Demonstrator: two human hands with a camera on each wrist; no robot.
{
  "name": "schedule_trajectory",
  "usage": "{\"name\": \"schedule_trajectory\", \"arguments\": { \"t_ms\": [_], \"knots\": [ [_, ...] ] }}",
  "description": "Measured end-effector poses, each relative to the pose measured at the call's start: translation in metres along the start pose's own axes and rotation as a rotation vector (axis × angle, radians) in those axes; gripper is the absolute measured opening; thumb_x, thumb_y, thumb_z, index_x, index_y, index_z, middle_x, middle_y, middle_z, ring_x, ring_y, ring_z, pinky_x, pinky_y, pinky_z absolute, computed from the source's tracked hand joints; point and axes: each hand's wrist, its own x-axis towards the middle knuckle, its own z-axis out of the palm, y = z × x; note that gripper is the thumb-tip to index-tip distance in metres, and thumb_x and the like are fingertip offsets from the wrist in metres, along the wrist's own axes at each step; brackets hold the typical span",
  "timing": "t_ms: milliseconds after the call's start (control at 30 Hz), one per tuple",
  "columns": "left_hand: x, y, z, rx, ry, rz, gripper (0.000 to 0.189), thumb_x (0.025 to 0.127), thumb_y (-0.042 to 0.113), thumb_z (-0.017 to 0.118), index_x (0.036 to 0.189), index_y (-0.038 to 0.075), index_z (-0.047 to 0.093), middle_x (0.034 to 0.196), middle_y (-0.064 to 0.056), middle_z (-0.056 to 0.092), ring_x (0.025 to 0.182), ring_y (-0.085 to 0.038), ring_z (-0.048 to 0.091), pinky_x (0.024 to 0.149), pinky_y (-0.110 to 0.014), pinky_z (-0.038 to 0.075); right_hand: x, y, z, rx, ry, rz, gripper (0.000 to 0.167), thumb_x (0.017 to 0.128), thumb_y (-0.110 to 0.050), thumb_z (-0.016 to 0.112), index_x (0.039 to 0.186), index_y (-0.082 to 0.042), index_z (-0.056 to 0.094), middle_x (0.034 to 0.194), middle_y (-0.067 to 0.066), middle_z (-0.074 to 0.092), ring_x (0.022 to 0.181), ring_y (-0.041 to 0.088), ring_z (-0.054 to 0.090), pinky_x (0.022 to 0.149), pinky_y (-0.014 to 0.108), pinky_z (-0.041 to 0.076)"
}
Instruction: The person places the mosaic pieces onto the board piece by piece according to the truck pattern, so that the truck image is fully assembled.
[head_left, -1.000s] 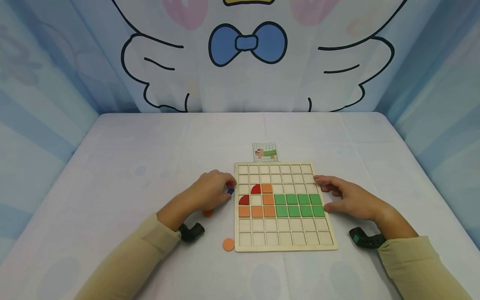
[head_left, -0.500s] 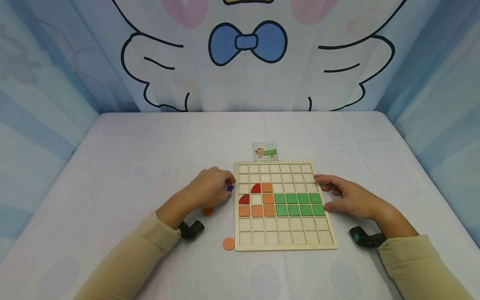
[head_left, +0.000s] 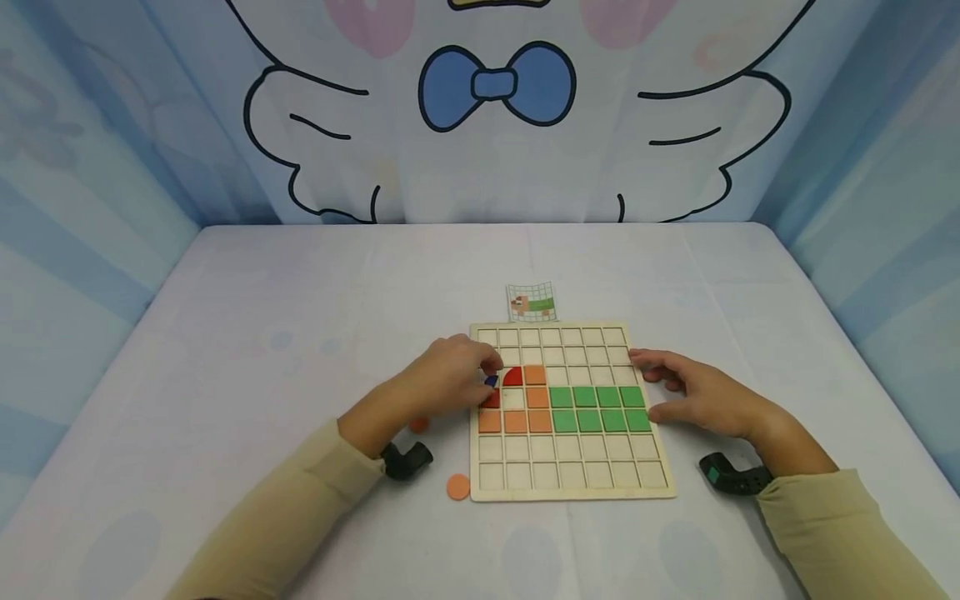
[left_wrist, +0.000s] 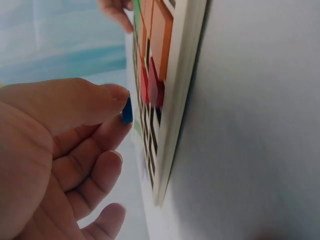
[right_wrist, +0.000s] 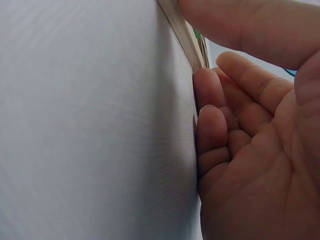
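Observation:
My left hand (head_left: 448, 375) pinches a small blue piece (left_wrist: 127, 111) between thumb and index finger, over the left part of a wooden grid board (head_left: 570, 477). Just under those fingers lies a red quarter-round tile (head_left: 491, 401), partly covered in the head view. A second red quarter-round tile (head_left: 513, 377) sits one column to the right. Orange square tiles (head_left: 537, 397) and two rows of green square tiles (head_left: 600, 421) fill further cells. At the board's right edge rests my right hand (head_left: 701, 396), thumb and fingertips against the rim, its fingers loosely bent.
Beyond the board's far edge lies a small picture card (head_left: 531, 302) with a coloured grid figure. An orange disc (head_left: 458, 487) is by the lower left corner. Another orange piece (head_left: 418, 425) shows beneath the left wrist. Curtains surround the white-covered table (head_left: 337, 275).
My left hand has moved right with the blue piece, from beside the board's left edge to over its left column. The right hand has stayed at the right edge.

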Motion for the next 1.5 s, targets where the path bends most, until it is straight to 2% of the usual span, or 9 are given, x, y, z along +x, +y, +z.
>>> {"name": "schedule_trajectory", "arguments": {
  "t_ms": [267, 367, 567, 800, 1200, 1500],
  "knots": [
    [0.006, 0.011, 0.009, 0.041, -0.01, 0.119, 0.025, 0.091, 0.017, 0.071, 0.115, 0.011, 0.071, 0.103, 0.003, 0.067, 0.094, -0.015, 0.054, 0.085, -0.033, 0.046, -0.001, 0.0, 0.001, -0.004, 0.0, -0.002, 0.073, 0.086, -0.017, 0.079, 0.148, -0.003, 0.044, 0.147, 0.014, 0.048, 0.12, 0.024, 0.049, 0.096, 0.017, 0.036],
    [0.007, 0.013, 0.012, 0.056, -0.008, 0.144, 0.024, 0.092, 0.019, 0.072, 0.115, 0.011, 0.071, 0.102, 0.003, 0.067, 0.094, -0.014, 0.055, 0.088, -0.033, 0.046, -0.001, 0.0, 0.001, -0.012, 0.003, 0.002, 0.073, 0.086, -0.017, 0.079, 0.148, -0.003, 0.044, 0.147, 0.013, 0.049, 0.12, 0.024, 0.05, 0.095, 0.018, 0.036],
    [0.009, 0.018, 0.017, 0.094, -0.025, 0.162, 0.027, 0.092, 0.019, 0.072, 0.118, 0.012, 0.07, 0.105, 0.004, 0.067, 0.097, -0.014, 0.056, 0.091, -0.035, 0.045, -0.001, 0.001, 0.002, -0.018, 0.006, 0.005, 0.073, 0.085, -0.017, 0.079, 0.148, -0.003, 0.044, 0.148, 0.013, 0.048, 0.12, 0.024, 0.05, 0.096, 0.018, 0.036],
    [0.009, 0.019, 0.02, 0.128, 0.004, 0.198, 0.025, 0.092, 0.019, 0.073, 0.116, 0.013, 0.07, 0.101, 0.005, 0.066, 0.096, -0.014, 0.056, 0.091, -0.036, 0.044, -0.001, 0.001, 0.002, -0.007, 0.008, -0.002, 0.071, 0.085, -0.016, 0.08, 0.146, -0.002, 0.046, 0.151, 0.013, 0.044, 0.12, 0.024, 0.05, 0.096, 0.016, 0.036],
    [0.009, 0.022, 0.018, 0.113, 0.003, 0.21, 0.023, 0.093, 0.015, 0.071, 0.116, 0.012, 0.07, 0.103, 0.004, 0.067, 0.097, -0.015, 0.057, 0.088, -0.034, 0.045, -0.002, 0.001, 0.001, -0.008, 0.001, -0.024, 0.07, 0.086, -0.016, 0.079, 0.146, -0.002, 0.046, 0.15, 0.014, 0.045, 0.12, 0.024, 0.05, 0.096, 0.016, 0.036],
    [0.011, 0.019, 0.02, 0.102, -0.002, 0.197, 0.023, 0.092, 0.011, 0.071, 0.115, 0.014, 0.072, 0.109, 0.005, 0.07, 0.103, -0.016, 0.059, 0.092, -0.034, 0.045, -0.001, 0.001, 0.001, -0.006, 0.004, -0.021, 0.071, 0.086, -0.016, 0.079, 0.146, -0.002, 0.045, 0.15, 0.014, 0.045, 0.121, 0.024, 0.05, 0.096, 0.016, 0.035]
  ]
}}
